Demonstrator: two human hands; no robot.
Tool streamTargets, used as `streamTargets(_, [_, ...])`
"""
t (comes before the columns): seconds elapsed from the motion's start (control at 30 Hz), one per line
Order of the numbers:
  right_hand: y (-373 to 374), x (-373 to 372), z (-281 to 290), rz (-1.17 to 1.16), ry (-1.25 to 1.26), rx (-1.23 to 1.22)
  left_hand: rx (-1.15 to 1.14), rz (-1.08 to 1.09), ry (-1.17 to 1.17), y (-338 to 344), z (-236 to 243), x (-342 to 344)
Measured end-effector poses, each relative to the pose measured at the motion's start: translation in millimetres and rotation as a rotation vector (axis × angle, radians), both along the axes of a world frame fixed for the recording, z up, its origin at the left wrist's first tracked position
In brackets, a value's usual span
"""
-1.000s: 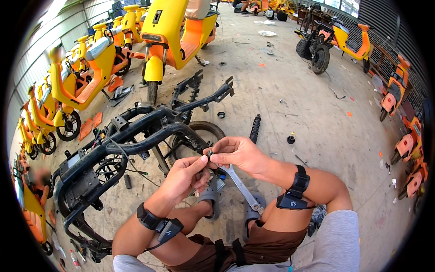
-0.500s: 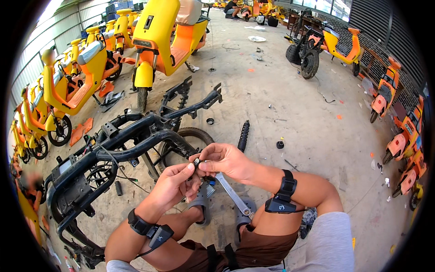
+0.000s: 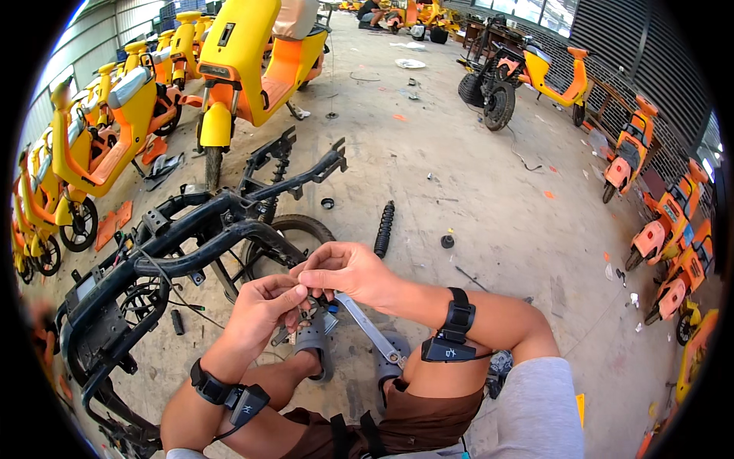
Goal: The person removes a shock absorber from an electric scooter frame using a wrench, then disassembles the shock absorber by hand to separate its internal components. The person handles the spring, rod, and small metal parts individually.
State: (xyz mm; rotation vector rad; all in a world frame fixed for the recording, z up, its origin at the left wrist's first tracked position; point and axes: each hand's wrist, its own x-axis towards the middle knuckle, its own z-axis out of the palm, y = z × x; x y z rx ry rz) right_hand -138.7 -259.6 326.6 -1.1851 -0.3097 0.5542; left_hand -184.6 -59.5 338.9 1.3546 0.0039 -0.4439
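My left hand [image 3: 267,307] and my right hand [image 3: 353,274] meet in front of me, thumbs and fingertips pinched together. Whatever lies between the fingertips is now hidden by them. Under my left fingers a bit of greyish metal [image 3: 283,335] shows, too small to name. Just below my right hand, a long silver wrench [image 3: 365,325] slants between my feet. Left of my hands stands a bare black scooter frame [image 3: 206,229], with a wheel [image 3: 313,223] behind it. Beyond my right hand a black coil-spring shock absorber [image 3: 384,229] lies on the concrete floor.
A yellow scooter [image 3: 245,69] stands ahead, with rows of others on the left. More scooters [image 3: 634,145] line the right wall. A small black part [image 3: 447,241] and a black ring [image 3: 327,203] lie on the floor. Someone [image 3: 372,15] crouches far back.
The small dark part with a metal bit, visible between my fingertips before, is now covered by my fingers. The whole view has shifted, so surroundings sit further left.
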Motion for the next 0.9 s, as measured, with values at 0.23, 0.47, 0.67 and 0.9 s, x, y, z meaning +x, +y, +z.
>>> streamTargets(0.23, [3.3,-2.8,4.9,-0.031,-0.026,-0.108,-0.016,-0.015,0.026,-4.7,6.0,-1.4])
streamTargets(0.47, [1.9,-0.6,-2.1,-0.042,-0.044,-0.195,-0.038,-0.019,0.05,-0.6,3.4,-0.1])
streamTargets(0.67, [2.6,-5.2,4.5,-0.027,-0.118,-0.205,-0.101,-0.056,0.085,0.0,6.1,0.1])
streamTargets(0.9, [-1.1,-3.7,2.7,0.062,-0.117,-0.196,-0.166,-0.128,0.11,3.2,3.7,0.5])
